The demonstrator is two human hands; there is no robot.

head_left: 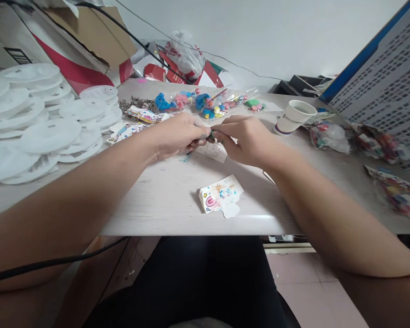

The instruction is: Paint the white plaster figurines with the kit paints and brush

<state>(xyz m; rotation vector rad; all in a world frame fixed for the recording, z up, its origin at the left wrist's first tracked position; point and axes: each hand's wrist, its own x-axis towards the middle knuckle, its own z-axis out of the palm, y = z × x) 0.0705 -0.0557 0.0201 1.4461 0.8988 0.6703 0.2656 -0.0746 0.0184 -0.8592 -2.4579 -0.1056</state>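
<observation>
My left hand (182, 134) and my right hand (241, 139) meet above the middle of the table, fingertips pinched together. A small dark bit shows between them, too small and covered to name. Under the hands lies a pale card (212, 150), partly hidden. Nearer to me, a white printed card (227, 193) with blue and brown smears rests on the table (157, 200). To the left of my left hand are cartoon-printed cards (130, 131). Beyond the hands lie clear bags with blue, red and yellow pieces (208, 107).
Stacks of white plastic discs (51, 134) cover the left side. A paper cup (295, 117) stands at the right, near bagged colourful pieces (330, 136). Small metal pieces (140, 104) are heaped behind the cards. A black cable (54, 263) crosses at lower left.
</observation>
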